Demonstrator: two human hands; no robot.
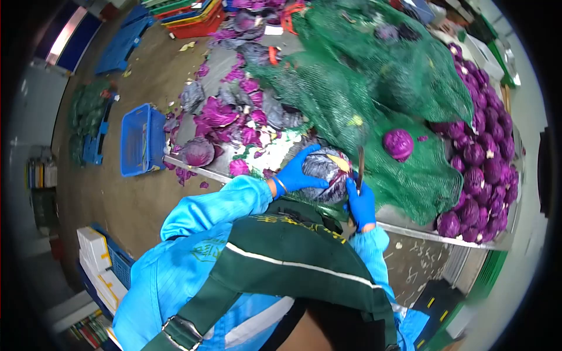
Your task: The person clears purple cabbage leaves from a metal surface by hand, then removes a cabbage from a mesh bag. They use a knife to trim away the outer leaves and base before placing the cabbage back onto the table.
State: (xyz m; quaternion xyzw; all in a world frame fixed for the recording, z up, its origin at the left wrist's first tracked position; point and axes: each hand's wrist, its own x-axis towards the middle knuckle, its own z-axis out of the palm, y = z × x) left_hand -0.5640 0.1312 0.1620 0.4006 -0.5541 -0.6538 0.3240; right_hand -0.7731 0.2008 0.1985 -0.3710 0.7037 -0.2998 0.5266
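Observation:
A red cabbage with dark outer leaves (325,174) is at the table's near edge, in front of my apron. My left hand (300,173), in a blue glove, grips its left side with fingers spread round it. In my right hand (359,202), also gloved in blue, is a knife (360,167) with its blade pointing up, beside the cabbage's right side. Green netting (374,158) lies behind and to the right, with one peeled purple cabbage (398,144) on it. Loose purple leaves (219,114) and another cabbage (198,152) lie to the left.
Many peeled cabbages (483,169) are piled at the table's right end. A blue crate (142,140) stands left of the metal table (199,169). Stacked colored crates (190,17) are at the back left, and white boxes (96,248) at the lower left.

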